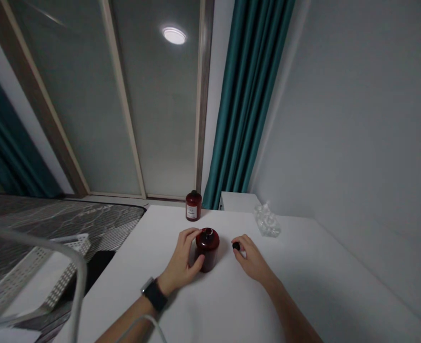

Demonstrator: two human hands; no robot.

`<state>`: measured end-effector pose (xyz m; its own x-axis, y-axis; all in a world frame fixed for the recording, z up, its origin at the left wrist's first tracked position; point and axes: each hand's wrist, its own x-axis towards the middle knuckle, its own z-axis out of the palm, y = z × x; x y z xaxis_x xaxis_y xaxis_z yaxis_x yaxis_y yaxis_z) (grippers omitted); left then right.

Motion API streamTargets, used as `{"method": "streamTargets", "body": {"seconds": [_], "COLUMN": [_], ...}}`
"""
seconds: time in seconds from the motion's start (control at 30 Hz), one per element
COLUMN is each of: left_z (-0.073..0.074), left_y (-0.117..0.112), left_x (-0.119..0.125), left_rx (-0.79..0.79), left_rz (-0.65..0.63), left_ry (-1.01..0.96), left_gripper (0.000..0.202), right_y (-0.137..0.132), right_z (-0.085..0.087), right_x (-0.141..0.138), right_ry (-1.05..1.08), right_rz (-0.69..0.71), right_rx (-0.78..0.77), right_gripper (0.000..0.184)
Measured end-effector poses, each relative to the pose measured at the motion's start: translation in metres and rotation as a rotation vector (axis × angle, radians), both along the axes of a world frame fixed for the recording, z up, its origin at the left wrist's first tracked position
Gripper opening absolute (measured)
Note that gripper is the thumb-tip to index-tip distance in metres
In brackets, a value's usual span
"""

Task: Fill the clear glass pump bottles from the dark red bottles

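Worktop (224, 309), flat and white; on it, dark-red, round-shouldered bottle (210, 248) stands upright, left hand (180, 267) curled round its side, probably steadying it. Right hand (251, 261) just beside, pinching small, round black cap (236, 246), apparently for fine control. Bottle's mouth (208, 232) looks uncapped; inside can't be made out. Farther: clear, crumpled plastic bag (267, 221), contents unclear; then second dark-red bottle (193, 200), black-topped, white label (191, 212) unreadably small.
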<state>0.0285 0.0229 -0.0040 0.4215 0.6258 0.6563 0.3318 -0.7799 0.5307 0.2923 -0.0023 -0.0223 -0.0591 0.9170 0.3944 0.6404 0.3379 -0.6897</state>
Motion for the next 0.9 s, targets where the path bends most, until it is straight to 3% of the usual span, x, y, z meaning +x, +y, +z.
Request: {"method": "streamTargets", "body": {"seconds": [0.27, 0.4, 0.63, 0.77, 0.9], "left_z": [-0.003, -0.004, -0.002, 0.0, 0.001], "left_y": [-0.001, 0.0, -0.003, -0.003, -0.002], "left_x": [0.0, 0.001, 0.001, 0.001, 0.001], "left_rx": [-0.029, -0.031, -0.023, -0.014, 0.043], "left_rz": [-0.01, -0.007, -0.012, -0.006, -0.005], "left_ry": [-0.012, -0.021, -0.025, -0.018, -0.046], "left_gripper": [0.057, 0.056, 0.057, 0.057, 0.058], "right_y": [0.007, 0.017, 0.024, 0.02, 0.015], "right_z": [0.002, 0.017, 0.046, 0.049, 0.045], "right_x": [-0.027, -0.039, -0.077, -0.089, -0.093], "right_ry": [0.293, 0.494, 0.713, 0.697, 0.486], "right_rz": [-0.046, -0.059, -0.018, 0.034, 0.039], "right_rx": [0.054, 0.053, 0.04, 0.073, 0.252], "right_gripper": [0.009, 0.026, 0.026, 0.023, 0.013]}}
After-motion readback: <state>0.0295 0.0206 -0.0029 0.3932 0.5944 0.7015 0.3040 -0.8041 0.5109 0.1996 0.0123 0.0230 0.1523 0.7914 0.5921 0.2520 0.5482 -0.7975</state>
